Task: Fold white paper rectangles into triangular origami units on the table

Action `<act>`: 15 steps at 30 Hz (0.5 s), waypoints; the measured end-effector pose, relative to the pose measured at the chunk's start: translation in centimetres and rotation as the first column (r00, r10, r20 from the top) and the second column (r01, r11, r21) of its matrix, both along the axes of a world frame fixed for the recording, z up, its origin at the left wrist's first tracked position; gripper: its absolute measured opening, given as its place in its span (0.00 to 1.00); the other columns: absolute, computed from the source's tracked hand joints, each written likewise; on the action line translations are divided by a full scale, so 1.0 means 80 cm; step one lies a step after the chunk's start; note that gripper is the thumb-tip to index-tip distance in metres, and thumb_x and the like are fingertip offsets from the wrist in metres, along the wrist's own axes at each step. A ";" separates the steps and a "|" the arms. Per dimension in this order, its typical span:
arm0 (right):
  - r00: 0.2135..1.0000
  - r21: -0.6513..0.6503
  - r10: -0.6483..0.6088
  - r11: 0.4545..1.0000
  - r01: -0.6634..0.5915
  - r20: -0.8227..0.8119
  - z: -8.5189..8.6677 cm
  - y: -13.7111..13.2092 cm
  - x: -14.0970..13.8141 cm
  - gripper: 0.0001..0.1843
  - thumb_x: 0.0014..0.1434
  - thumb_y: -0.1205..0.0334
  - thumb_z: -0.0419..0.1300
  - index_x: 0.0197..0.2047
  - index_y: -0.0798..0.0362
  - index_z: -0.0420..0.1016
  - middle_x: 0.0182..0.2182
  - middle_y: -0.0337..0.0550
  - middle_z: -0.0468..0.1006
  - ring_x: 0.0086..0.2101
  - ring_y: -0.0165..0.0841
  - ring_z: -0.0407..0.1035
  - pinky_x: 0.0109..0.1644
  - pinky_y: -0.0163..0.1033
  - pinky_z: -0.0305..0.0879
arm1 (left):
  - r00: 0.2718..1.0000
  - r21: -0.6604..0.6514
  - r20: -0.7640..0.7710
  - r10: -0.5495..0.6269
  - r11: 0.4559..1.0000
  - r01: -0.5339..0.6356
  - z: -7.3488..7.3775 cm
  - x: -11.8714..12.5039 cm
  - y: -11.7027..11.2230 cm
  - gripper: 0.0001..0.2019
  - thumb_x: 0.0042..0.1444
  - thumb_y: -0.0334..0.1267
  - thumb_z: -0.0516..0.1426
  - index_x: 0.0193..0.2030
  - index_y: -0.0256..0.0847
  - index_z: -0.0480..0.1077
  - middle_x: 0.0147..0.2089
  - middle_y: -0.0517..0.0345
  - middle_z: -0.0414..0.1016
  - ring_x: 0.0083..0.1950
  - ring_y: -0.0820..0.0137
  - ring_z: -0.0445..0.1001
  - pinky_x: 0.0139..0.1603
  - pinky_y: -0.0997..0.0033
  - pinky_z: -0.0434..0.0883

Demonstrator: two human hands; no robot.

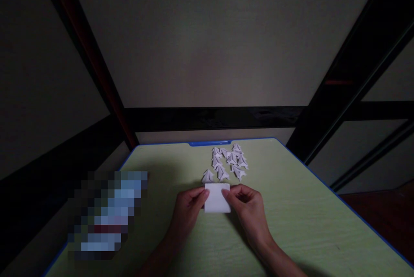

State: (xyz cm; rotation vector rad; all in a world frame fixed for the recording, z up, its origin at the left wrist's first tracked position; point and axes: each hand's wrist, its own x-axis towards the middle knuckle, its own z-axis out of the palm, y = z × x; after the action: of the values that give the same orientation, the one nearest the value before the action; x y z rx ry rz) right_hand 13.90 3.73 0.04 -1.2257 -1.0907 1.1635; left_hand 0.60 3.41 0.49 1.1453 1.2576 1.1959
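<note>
Left hand (pixel 190 201) and right hand (pixel 246 201) pinched white paper (pixel 217 201) by opposite edges; folded paper pieces (pixel 231 159) sat just beyond on tabletop (pixel 291 208).

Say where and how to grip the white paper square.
I'd pinch the white paper square near its upper corners, coming from left and right: it looks flat, and folded paper pieces crowd its far side. The left hand and right hand hold it that way, leaving its middle uncovered.
</note>
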 end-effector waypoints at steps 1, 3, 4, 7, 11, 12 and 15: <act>1.000 0.004 -0.001 1.000 0.001 0.004 0.000 0.000 0.000 0.13 0.41 0.58 0.60 0.16 0.59 0.65 0.15 0.35 0.64 0.18 0.23 0.54 0.21 0.31 0.50 | 1.000 0.003 -0.009 -0.001 1.000 0.001 0.000 0.000 0.000 0.10 0.41 0.39 0.55 0.24 0.33 0.73 0.17 0.63 0.66 0.23 0.74 0.63 0.24 0.78 0.60; 1.000 0.010 -0.001 1.000 0.001 0.010 0.000 0.000 0.001 0.13 0.41 0.58 0.59 0.16 0.59 0.66 0.15 0.35 0.64 0.18 0.23 0.54 0.21 0.31 0.50 | 1.000 0.006 -0.018 -0.009 1.000 0.009 -0.002 -0.001 0.001 0.11 0.41 0.40 0.55 0.24 0.33 0.72 0.17 0.63 0.66 0.23 0.74 0.63 0.24 0.78 0.60; 1.000 0.011 -0.002 1.000 0.002 0.011 0.000 0.000 0.001 0.13 0.41 0.58 0.60 0.16 0.59 0.65 0.14 0.35 0.64 0.18 0.23 0.54 0.21 0.31 0.50 | 1.000 0.008 -0.022 -0.014 1.000 0.014 -0.002 -0.001 0.001 0.11 0.42 0.40 0.55 0.23 0.33 0.72 0.17 0.63 0.65 0.23 0.74 0.63 0.23 0.78 0.59; 1.000 0.004 -0.002 1.000 0.002 0.004 0.000 -0.001 0.000 0.13 0.41 0.58 0.60 0.16 0.58 0.65 0.14 0.34 0.64 0.17 0.23 0.54 0.21 0.30 0.50 | 0.999 0.017 -0.043 -0.026 1.000 0.026 -0.002 -0.001 0.002 0.13 0.42 0.42 0.54 0.19 0.33 0.70 0.16 0.63 0.63 0.21 0.75 0.61 0.22 0.78 0.58; 1.000 0.006 -0.008 1.000 0.008 -0.009 0.002 -0.002 0.000 0.13 0.41 0.58 0.60 0.16 0.58 0.65 0.14 0.34 0.64 0.17 0.23 0.54 0.20 0.30 0.50 | 0.999 0.003 -0.037 -0.013 1.000 0.013 0.001 0.000 0.001 0.13 0.42 0.43 0.54 0.20 0.32 0.70 0.17 0.62 0.63 0.22 0.74 0.61 0.23 0.78 0.59; 1.000 0.006 -0.009 1.000 0.009 -0.012 0.002 -0.002 0.000 0.13 0.41 0.58 0.60 0.16 0.58 0.65 0.14 0.34 0.64 0.17 0.23 0.54 0.20 0.30 0.49 | 0.999 0.003 -0.038 -0.014 1.000 0.014 0.001 0.000 0.001 0.13 0.42 0.42 0.54 0.20 0.32 0.70 0.17 0.62 0.63 0.22 0.74 0.61 0.23 0.77 0.59; 1.000 0.005 -0.004 1.000 0.004 -0.017 0.002 -0.002 0.000 0.13 0.41 0.58 0.59 0.16 0.58 0.65 0.14 0.34 0.64 0.17 0.23 0.54 0.20 0.30 0.49 | 0.998 0.015 -0.059 -0.015 1.000 0.016 0.000 0.000 0.001 0.12 0.42 0.41 0.53 0.20 0.33 0.70 0.16 0.63 0.61 0.23 0.74 0.60 0.23 0.78 0.58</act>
State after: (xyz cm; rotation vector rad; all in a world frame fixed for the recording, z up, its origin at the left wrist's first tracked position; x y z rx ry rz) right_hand 13.88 3.54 0.21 -1.2113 -1.0769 1.1657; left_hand 0.60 3.49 0.50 1.2070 1.2837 1.1692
